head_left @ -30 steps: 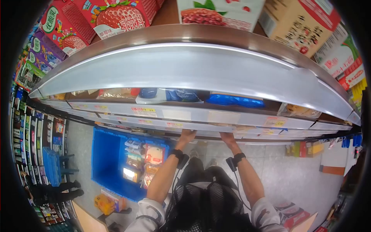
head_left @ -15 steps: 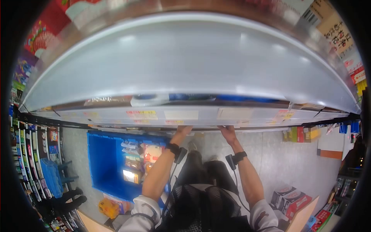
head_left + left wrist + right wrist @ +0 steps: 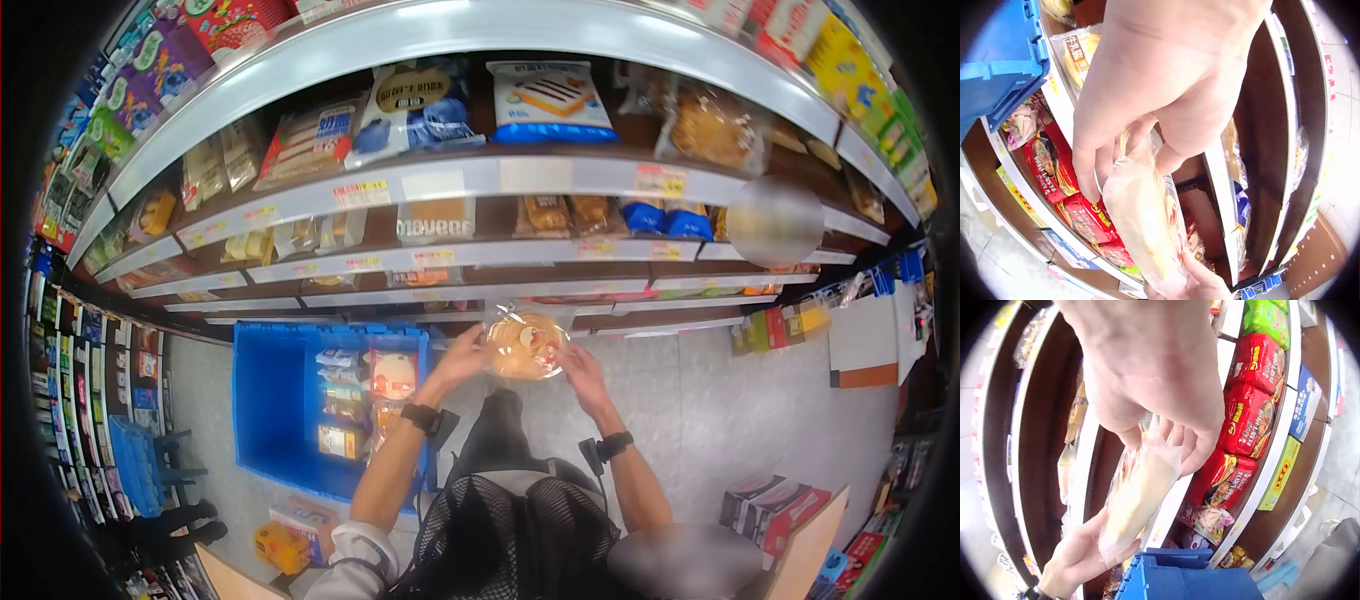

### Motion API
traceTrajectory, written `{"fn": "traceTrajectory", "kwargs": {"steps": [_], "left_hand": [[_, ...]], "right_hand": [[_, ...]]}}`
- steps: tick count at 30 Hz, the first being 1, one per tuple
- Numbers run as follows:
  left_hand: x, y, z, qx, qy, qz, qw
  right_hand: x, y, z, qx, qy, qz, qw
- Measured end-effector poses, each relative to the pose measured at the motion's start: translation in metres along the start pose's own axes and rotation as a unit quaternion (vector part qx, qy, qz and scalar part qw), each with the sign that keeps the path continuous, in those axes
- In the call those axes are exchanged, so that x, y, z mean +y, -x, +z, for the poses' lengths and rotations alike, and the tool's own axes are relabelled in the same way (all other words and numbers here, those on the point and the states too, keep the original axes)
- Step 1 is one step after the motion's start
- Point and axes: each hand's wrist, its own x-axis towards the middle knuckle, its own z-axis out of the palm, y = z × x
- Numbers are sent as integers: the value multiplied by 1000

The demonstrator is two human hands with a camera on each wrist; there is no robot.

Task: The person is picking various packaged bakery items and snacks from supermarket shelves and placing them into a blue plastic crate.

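Note:
Both hands hold a clear plastic bag of round golden bread in front of the lower shelves. My left hand pinches its left edge and my right hand its right edge. In the left wrist view the bagged bread is seen edge-on, thick and pale, with the left hand's thumb and fingers on either side of its near end. From the right wrist, the right hand grips the wrapper's upper end, while the left hand holds the lower end.
A blue crate stands on the floor at the left, packaged foods along its right side. Ahead rise curved shelves of bagged breads. Red noodle packs fill a low shelf. A red-and-white carton sits at the right.
Both hands, earlier reaching under the shelf edge, have drawn back toward the body with the bagged bread between them. The head view has shifted, showing more of the stocked shelves.

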Motion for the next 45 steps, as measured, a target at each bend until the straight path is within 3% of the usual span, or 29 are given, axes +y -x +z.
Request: {"fn": "traceTrajectory", "kwargs": {"steps": [1,9,14,17,23,30,40,42,45], "left_hand": [[1,17,5,-23,9,31,999],[-33,138,53,21,80,1,997],[-53,195,62,32,61,-36,997],[-57,219,64,40,52,-10,998],[-53,266,42,38,53,-7,998],[-85,313,-22,83,84,-2,993],[-111,390,-169,50,87,48,994],[-113,403,-196,84,-11,17,996],[-135,406,-236,30,4,-36,999]], "right_hand": [[6,16,-2,21,-3,0,1000],[61,123,-17,-7,-98,-9,995],[98,170,-16,-43,-110,5,993],[114,188,-5,-48,-141,44,988],[112,210,23,-66,-105,51,991],[95,223,98,-100,-57,24,993],[101,240,264,-126,43,-26,991],[102,241,294,-120,55,-23,991],[113,249,329,-106,78,3,991]]}}
